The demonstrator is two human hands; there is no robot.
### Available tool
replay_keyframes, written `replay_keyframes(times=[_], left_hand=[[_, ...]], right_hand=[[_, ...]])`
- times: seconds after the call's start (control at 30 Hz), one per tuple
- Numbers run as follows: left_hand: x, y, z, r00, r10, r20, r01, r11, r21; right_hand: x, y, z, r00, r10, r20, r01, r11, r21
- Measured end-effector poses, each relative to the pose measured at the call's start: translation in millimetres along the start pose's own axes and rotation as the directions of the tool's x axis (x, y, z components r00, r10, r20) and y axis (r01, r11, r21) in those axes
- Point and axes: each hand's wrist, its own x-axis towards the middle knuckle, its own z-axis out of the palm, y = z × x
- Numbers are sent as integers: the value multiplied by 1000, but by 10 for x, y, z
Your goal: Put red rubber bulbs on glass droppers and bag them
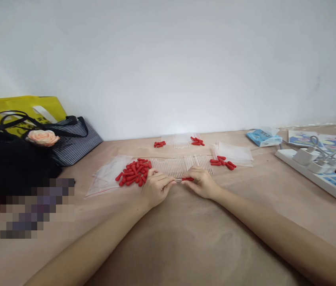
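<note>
Between my two hands, low over the table, a thin glass dropper tube (178,180) meets a red rubber bulb (188,179). My left hand (156,186) pinches the tube; my right hand (201,182) pinches the bulb. How far the tube sits inside the bulb is too small to tell. Just beyond my hands lies a row of clear glass tubes (173,166) side by side. A heap of red rubber bulbs (133,171) is next to my left hand, partly on clear zip bags (102,176). More red bulbs (223,163) lie beyond my right hand.
Farther back are small groups of red bulbs (160,144) and a clear bag (173,139) by the wall. More zip bags (236,154) lie right. A blue tissue pack (263,138) and a power strip (313,174) stand at right; a striped bag (72,143) and yellow bag (22,107) at left.
</note>
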Motion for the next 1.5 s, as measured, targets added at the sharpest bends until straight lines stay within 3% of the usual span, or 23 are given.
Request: replay_keyframes(times=[0.17, 0.8, 1.0, 1.17, 1.4, 1.5], left_hand=[[-11, 2, 42, 999, 15, -43, -17, 999, -35], [15, 23, 11, 997, -66, 37, 67, 997, -28], [17, -6, -59, 995, -92, 43, 92, 996, -9], [-8, -14, -85, 997, -74, 36, 74, 997, -4], [-3, 3, -56, 998, -57, 30, 58, 998, -6], [25, 24, -56, 993, -112, 29, 113, 993, -39]], right_hand=[[6, -14, -8, 1000, 19, 10, -19, 999, 27], [47, -39, -9, 997, 69, 39, -71, 996, 50], [16, -1, -45, 995, 103, -1, -103, 993, 66], [-17, 35, -46, 975, 217, -41, -209, 967, 146], [32, -17, -61, 987, 159, -26, -157, 984, 89], [52, -15, -41, 966, 251, -69, -235, 956, 177]])
